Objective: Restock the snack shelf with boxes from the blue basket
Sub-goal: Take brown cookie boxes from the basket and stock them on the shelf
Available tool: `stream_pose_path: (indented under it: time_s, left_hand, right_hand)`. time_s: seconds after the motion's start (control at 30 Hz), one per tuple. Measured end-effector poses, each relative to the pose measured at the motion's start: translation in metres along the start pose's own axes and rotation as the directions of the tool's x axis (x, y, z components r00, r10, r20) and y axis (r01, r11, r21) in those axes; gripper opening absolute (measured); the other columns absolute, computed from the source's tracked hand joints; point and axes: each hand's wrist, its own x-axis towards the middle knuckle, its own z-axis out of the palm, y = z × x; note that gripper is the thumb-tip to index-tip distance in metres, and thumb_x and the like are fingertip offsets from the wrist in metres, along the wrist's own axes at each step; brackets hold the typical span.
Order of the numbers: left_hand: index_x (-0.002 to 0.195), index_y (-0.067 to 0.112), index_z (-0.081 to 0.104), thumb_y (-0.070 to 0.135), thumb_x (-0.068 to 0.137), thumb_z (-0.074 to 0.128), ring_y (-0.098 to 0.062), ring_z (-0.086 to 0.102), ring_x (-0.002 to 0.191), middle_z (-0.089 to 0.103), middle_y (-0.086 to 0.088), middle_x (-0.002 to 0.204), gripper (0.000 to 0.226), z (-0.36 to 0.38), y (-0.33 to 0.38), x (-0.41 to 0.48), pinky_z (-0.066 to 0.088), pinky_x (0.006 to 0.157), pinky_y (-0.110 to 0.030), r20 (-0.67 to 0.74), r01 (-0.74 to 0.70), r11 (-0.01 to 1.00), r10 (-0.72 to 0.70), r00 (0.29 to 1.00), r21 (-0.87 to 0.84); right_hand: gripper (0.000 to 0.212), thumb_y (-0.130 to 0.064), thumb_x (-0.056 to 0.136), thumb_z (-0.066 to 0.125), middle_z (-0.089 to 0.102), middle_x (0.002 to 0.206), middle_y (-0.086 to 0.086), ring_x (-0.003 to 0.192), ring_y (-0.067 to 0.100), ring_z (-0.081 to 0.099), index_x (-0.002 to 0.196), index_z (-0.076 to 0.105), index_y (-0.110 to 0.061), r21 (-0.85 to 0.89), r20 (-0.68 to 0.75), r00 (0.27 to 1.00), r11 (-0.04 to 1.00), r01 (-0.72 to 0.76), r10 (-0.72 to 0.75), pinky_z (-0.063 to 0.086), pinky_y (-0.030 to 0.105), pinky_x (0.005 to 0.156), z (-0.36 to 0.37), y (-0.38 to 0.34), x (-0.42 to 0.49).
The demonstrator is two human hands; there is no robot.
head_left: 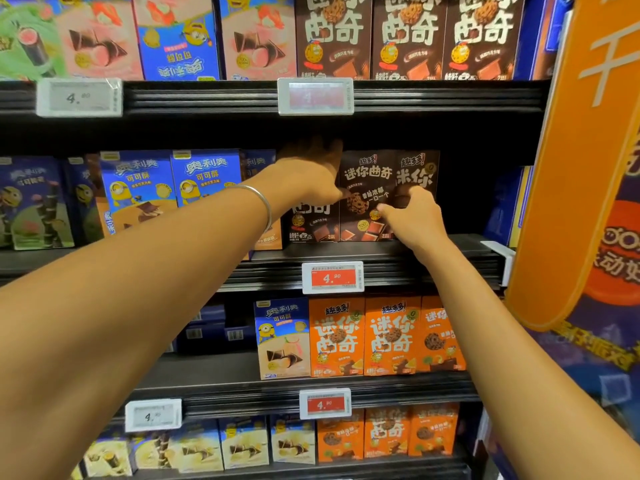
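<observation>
Black tiered snack shelf point(398, 252) across the frame, brown cookie boxes point(367, 195) centre, blue boxes point(173, 188) centre left, orange boxes point(367, 336) lower centre, cream boxes point(221, 445) along the bottom

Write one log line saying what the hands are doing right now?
left hand: on top of dark brown cookie boxes | right hand: on their fronts | shelf: middle | basket: unseen

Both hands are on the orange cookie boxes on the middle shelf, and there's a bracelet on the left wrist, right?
Not quite. In the head view, the left hand and right hand are on the dark brown cookie boxes on that shelf. The orange boxes sit one shelf lower. The bracelet is indeed on the left wrist.
</observation>
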Motion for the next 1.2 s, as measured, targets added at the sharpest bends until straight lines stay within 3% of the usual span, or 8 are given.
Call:
stream_pose_path:
  time_s: [0.13, 0.33, 0.53, 0.7, 0.8, 0.93, 1.07, 1.2]
  left_hand:
    - [0.168, 0.024, -0.003, 0.065, 0.095, 0.062, -0.042, 0.023, 0.157, 0.014, -0.015, 0.174, 0.106, -0.008, 0.004, -0.007, 0.031, 0.124, -0.05, 0.001, -0.001, 0.998, 0.001, 1.0, -0.067]
    - [0.165, 0.015, 0.025, 0.062, 0.096, 0.064, -0.033, 0.053, 0.136, 0.051, -0.015, 0.149, 0.092, -0.022, 0.012, -0.068, 0.05, 0.108, -0.047, -0.24, -0.159, 0.932, 0.081, 0.967, -0.325]
    - [0.155, 0.012, 0.046, 0.041, 0.099, 0.066, -0.011, 0.049, 0.141, 0.054, -0.001, 0.151, 0.067, 0.016, -0.003, -0.196, 0.043, 0.115, -0.029, -0.419, -0.344, 0.652, 0.044, 0.907, -0.675]
    - [0.14, 0.026, 0.062, 0.033, 0.098, 0.066, -0.022, 0.068, 0.12, 0.069, 0.004, 0.131, 0.043, 0.098, -0.034, -0.324, 0.057, 0.09, -0.036, -0.186, -0.143, 0.344, -0.095, 0.978, -0.928]
    - [0.131, 0.019, 0.067, 0.033, 0.092, 0.073, -0.019, 0.075, 0.106, 0.078, -0.003, 0.119, 0.041, 0.164, -0.06, -0.41, 0.059, 0.091, -0.03, 0.153, 0.171, 0.075, -0.199, 0.968, -0.982]
    - [0.123, 0.011, 0.067, 0.005, 0.1, 0.066, -0.014, 0.074, 0.099, 0.08, -0.009, 0.112, 0.024, 0.261, -0.096, -0.523, 0.057, 0.079, -0.023, 0.533, 0.512, -0.153, -0.298, 0.792, -0.845]
    - [0.131, 0.01, 0.065, 0.007, 0.105, 0.059, -0.025, 0.075, 0.107, 0.078, -0.01, 0.119, 0.027, 0.339, -0.112, -0.635, 0.056, 0.074, -0.018, 0.757, 0.715, -0.263, -0.322, 0.568, -0.648]
    - [0.125, 0.012, 0.067, 0.01, 0.106, 0.058, -0.023, 0.077, 0.103, 0.077, -0.01, 0.118, 0.022, 0.41, -0.111, -0.721, 0.057, 0.069, -0.016, 0.836, 0.796, -0.304, -0.364, 0.411, -0.523]
  right_hand:
    - [0.039, -0.029, 0.093, 0.069, 0.061, 0.122, 0.006, 0.111, 0.023, 0.06, 0.124, 0.055, -0.012, 0.023, -0.003, 1.0, 1.0, 0.001, 0.0, 0.054, 0.039, 0.092, -0.004, -0.004, -0.011]
    - [0.046, -0.034, 0.097, 0.065, 0.058, 0.135, -0.002, 0.123, 0.008, 0.055, 0.138, 0.054, -0.018, 0.183, -0.092, 0.993, 0.978, 0.095, -0.079, 0.051, 0.037, 0.105, -0.03, -0.018, -0.057]
    - [0.026, -0.03, 0.095, 0.065, 0.071, 0.119, -0.003, 0.114, 0.008, 0.066, 0.12, 0.067, -0.022, 0.599, -0.013, 0.997, 0.798, 0.066, -0.072, 0.055, 0.038, 0.098, -0.031, -0.029, -0.149]
    - [0.022, -0.033, 0.09, 0.065, 0.076, 0.11, 0.001, 0.104, 0.018, 0.073, 0.11, 0.07, -0.025, 0.673, 0.28, 0.96, 0.707, -0.216, 0.026, 0.06, 0.03, 0.081, 0.021, -0.005, -0.258]
    - [0.023, -0.03, 0.087, 0.067, 0.078, 0.103, 0.002, 0.097, 0.02, 0.075, 0.109, 0.07, -0.021, 0.526, 0.487, 0.844, 0.696, -0.489, 0.225, 0.06, 0.031, 0.076, 0.068, 0.03, -0.341]
    - [0.016, -0.022, 0.098, 0.062, 0.078, 0.105, 0.004, 0.096, 0.021, 0.075, 0.111, 0.07, -0.018, 0.229, 0.663, 0.578, 0.607, -0.761, 0.475, 0.056, 0.029, 0.073, 0.128, 0.083, -0.456]
    - [0.009, -0.018, 0.098, 0.062, 0.077, 0.107, 0.006, 0.095, 0.02, 0.075, 0.104, 0.07, -0.019, -0.066, 0.733, 0.228, 0.4, -0.914, 0.641, 0.054, 0.032, 0.077, 0.188, 0.138, -0.564]
    - [0.012, -0.022, 0.1, 0.06, 0.075, 0.114, 0.008, 0.102, 0.023, 0.072, 0.108, 0.068, -0.019, -0.272, 0.715, 0.01, 0.29, -0.918, 0.7, 0.054, 0.036, 0.083, 0.251, 0.206, -0.657]
